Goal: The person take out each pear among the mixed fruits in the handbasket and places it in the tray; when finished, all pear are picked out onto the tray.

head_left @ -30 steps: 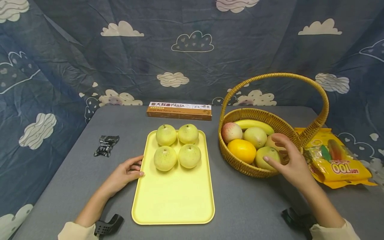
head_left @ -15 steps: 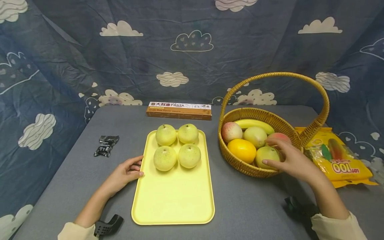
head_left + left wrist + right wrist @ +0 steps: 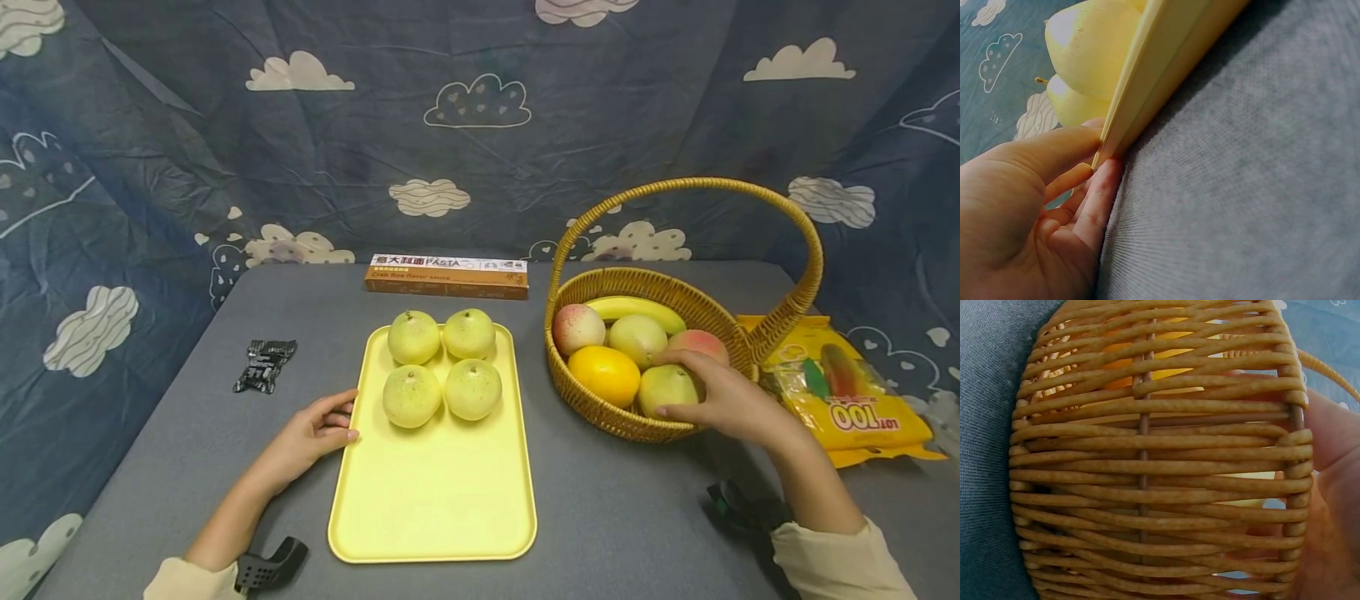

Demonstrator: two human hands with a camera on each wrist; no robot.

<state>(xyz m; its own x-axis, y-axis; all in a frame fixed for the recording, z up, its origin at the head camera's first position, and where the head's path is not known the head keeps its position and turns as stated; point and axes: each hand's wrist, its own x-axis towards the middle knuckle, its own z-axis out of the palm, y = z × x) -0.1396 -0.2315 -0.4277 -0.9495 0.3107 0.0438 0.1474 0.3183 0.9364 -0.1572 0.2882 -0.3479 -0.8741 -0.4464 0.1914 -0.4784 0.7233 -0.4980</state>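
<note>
My left hand (image 3: 311, 435) is at the left edge of a pale yellow tray (image 3: 431, 500). In the left wrist view the thumb lies over the tray's rim (image 3: 1124, 103) and the fingers bear on its outer side, pinching it. Several round yellow-green pears, one of them the front-right pear (image 3: 473, 389), stand in the tray's far half. My right hand (image 3: 731, 400) reaches over the near right rim of a wicker basket (image 3: 600, 423), fingers and thumb around a yellow-green pear (image 3: 666, 390) inside. In the right wrist view the basket's weave (image 3: 1160, 450) hides most of that hand.
Also in the basket are a peach (image 3: 579, 329), a banana (image 3: 637, 312), an orange-yellow fruit (image 3: 604, 377), another pear (image 3: 637, 340) and a red-tinged peach (image 3: 701, 343). A pasta box (image 3: 447, 277) lies behind the tray, a black packet (image 3: 265, 365) left, a yellow bag (image 3: 847, 400) right.
My right hand has lowered from above the basket's right side onto the front pear and closed around it, uncovering the red-tinged peach. The left hand has stayed at the tray's edge.
</note>
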